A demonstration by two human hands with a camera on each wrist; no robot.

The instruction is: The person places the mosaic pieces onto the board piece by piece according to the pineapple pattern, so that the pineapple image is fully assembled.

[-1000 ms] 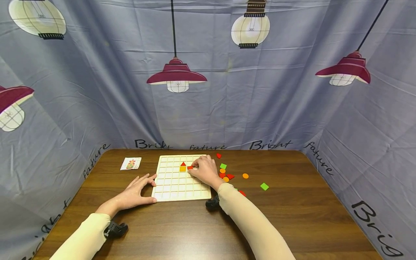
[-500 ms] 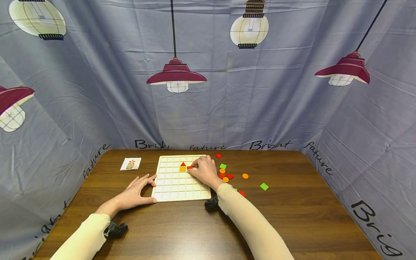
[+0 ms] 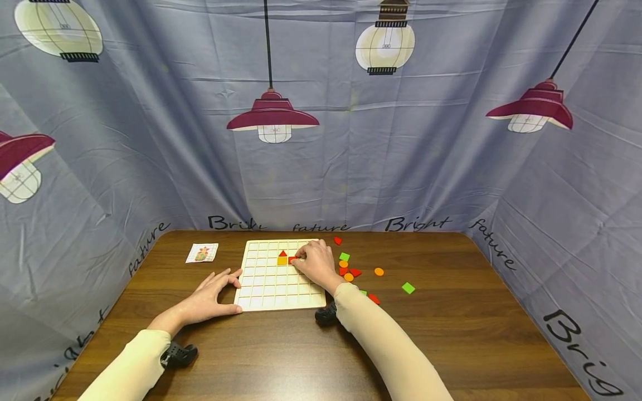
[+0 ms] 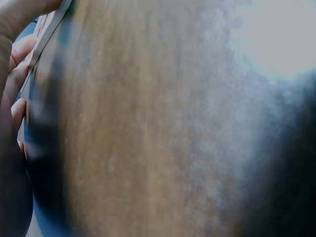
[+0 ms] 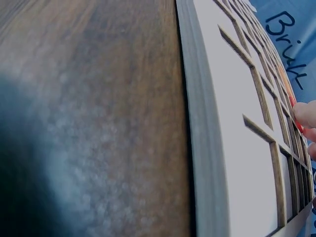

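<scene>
A pale wooden board (image 3: 276, 287) with a raised square grid lies on the table. In its upper part, a red triangle (image 3: 283, 253) sits directly above a yellow square (image 3: 282, 260). Just right of the yellow square, my right hand (image 3: 319, 264) holds a small red tile (image 3: 292, 260) at the fingertips, down at the grid; its far side is hidden by the fingers. The right wrist view catches the red tile (image 5: 292, 101) beside the fingertips. My left hand (image 3: 208, 299) rests along the board's left side, thumb at the near corner and fingers spread at the edge.
To the right of the board lie several loose pieces, among them an orange disc (image 3: 378, 272), a green diamond (image 3: 408, 288) and a red piece (image 3: 337, 240). A card with a printed coloured picture (image 3: 202, 253) lies at the back left. A printed curtain (image 3: 321, 184) stands behind the table.
The red tile in my right hand has settled slightly, now lying level beside the yellow square. My left hand and the board have stayed in place.
</scene>
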